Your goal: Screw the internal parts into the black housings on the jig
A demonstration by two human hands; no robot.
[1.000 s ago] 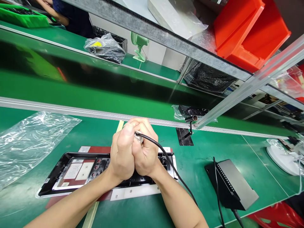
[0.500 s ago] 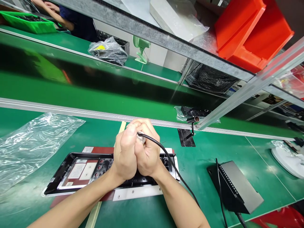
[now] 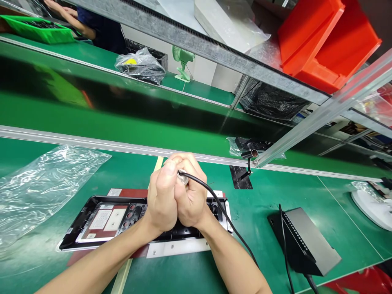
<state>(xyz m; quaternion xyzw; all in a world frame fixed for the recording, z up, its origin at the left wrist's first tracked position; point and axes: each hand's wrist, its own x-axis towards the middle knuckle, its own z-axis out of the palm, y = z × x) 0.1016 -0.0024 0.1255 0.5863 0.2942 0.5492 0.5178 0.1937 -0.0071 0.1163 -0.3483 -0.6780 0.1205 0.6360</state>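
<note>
Head view: hands (image 3: pixel 176 200) (clasping a corded tool (image 3: pixel 183 177)) hide the black panel's (image 3: pixel 101 218) middle.

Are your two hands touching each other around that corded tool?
Touching. The head view shows the left hand pressed against the right hand with no gap, both wrapped around the tool whose cable runs out right.

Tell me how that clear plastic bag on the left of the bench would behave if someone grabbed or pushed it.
The clear plastic bag lies wrinkled and flat on the green bench, so it is probably floppy and very light. Its glossy film looks slippery and would likely slide or bunch up rather than move as one piece. It seems to hold nothing, so a draught might shift it.
</note>
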